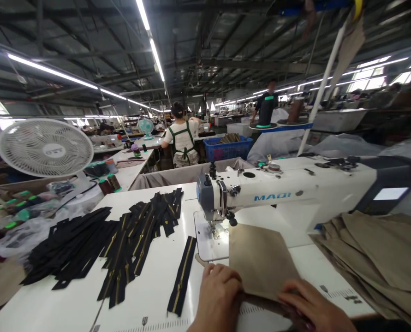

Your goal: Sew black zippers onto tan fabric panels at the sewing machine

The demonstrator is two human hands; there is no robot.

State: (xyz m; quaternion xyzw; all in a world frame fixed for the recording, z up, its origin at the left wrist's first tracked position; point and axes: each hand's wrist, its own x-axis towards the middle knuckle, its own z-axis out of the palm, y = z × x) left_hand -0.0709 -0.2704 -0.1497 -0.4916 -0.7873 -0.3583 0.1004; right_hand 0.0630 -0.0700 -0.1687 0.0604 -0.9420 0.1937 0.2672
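A khaki fabric piece (262, 258) lies on the white sewing table, just right of the machine's needle plate. My left hand (219, 293), fingers curled, is at its near left corner and grips the edge; the thumb is hidden. Along the near right edge, my right hand (311, 302) pinches the cloth, where a darker underside shows. Left of my left hand lies a single black zipper (181, 276) with gold-coloured teeth. The sewing machine (267, 196) stands beyond the fabric, its presser foot area (217, 230) lit and with no cloth under it.
Black zippers (132, 244) are spread in piles on the left of the table. Stacked khaki fabric (374, 263) lies at the right. A white fan (49, 147) and thread spools (110, 184) stand back left. A person (184, 136) works beyond, near a blue crate (228, 147).
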